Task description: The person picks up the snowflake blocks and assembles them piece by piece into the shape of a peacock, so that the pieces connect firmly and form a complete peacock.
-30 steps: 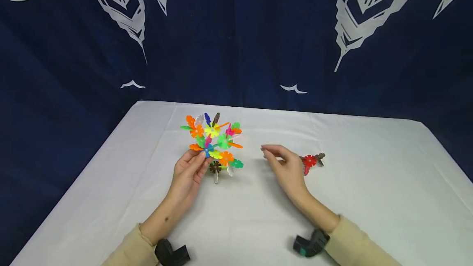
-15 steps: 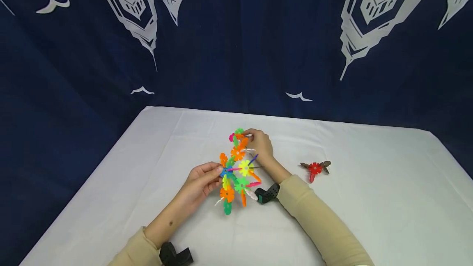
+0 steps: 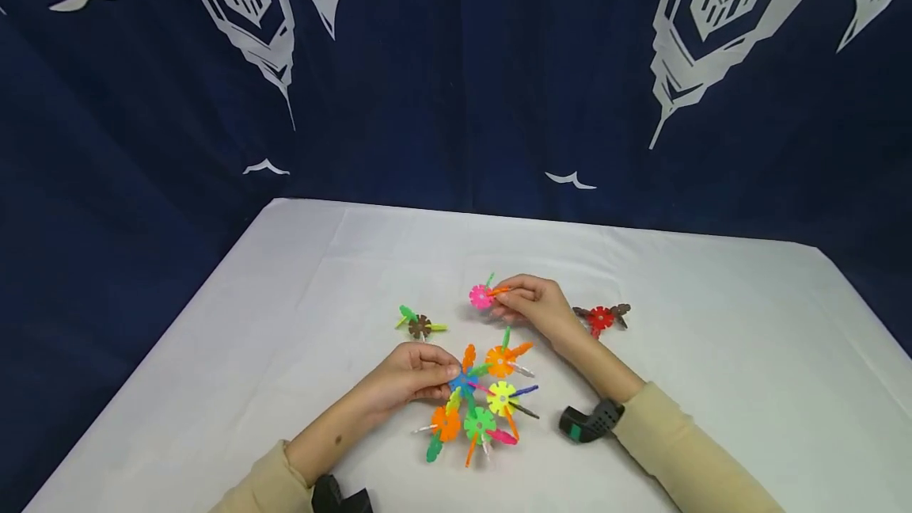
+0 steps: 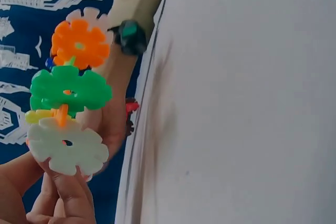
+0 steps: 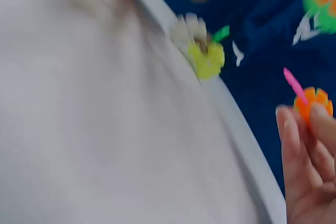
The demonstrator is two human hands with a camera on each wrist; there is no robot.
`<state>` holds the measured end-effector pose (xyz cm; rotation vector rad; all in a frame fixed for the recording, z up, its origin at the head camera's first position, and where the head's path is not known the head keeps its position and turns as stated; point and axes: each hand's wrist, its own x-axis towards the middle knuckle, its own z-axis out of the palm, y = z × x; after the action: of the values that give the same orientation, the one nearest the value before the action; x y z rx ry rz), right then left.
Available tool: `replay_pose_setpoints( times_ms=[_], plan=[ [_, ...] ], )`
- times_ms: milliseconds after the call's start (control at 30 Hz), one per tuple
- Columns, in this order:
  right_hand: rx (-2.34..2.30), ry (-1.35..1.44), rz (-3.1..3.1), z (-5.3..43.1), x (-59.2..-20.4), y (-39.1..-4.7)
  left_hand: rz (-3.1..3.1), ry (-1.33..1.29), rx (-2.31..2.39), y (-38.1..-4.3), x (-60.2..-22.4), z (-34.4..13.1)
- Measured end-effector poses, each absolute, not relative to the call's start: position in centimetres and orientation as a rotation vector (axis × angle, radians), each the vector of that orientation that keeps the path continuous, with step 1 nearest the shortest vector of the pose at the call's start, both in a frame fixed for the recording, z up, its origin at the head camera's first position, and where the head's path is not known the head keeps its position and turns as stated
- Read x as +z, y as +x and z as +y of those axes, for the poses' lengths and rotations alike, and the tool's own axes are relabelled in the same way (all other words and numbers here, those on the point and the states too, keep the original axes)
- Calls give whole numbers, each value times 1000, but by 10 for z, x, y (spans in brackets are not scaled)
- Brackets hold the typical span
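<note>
My left hand [image 3: 408, 380] pinches a blue snowflake disc [image 3: 461, 383] at the edge of a large cluster of interlocking plastic discs. Orange [image 3: 500, 361], yellow [image 3: 502, 398] and light-green discs [image 3: 480, 423] fan out from it in the head view. In the left wrist view, a pale disc [image 4: 68, 145] and a green disc [image 4: 71, 88] rise above the fingers. Farther back, my right hand [image 3: 545, 309] grips a small separate piece by its orange disc [image 5: 313, 103]; a pink disc [image 3: 480, 297] and a green one stick out from it.
A small piece with a brown centre disc [image 3: 419, 327] lies on the white tablecloth [image 3: 342, 260] behind my left hand. Another, with a red disc [image 3: 601, 317] and brown ones, lies right of my right hand. A dark blue curtain [image 3: 456, 101] hangs behind the table.
My right hand went from empty to the cluster's far end, and now holds the pink-and-orange piece apart from it. My left hand turned the cluster and brought it nearer and rightward.
</note>
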<state>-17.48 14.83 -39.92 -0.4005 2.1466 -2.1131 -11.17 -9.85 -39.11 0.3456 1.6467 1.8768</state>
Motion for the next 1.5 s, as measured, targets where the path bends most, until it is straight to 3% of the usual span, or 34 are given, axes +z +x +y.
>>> replay_pose_setpoints(
  times_ms=[200, 467, 1500],
  plan=[
    [-1892, -666, 2224, 171, -380, -134, 1600, 490, 1740, -112, -384, -96],
    [-1804, -953, 2191, 171, -370, -120, 1570, 595, 1671, -116, -384, -93],
    [-1777, -1090, 2501, 159, -385, -104, 1400, 492, 1740, -105, -398, -96]
  ],
)
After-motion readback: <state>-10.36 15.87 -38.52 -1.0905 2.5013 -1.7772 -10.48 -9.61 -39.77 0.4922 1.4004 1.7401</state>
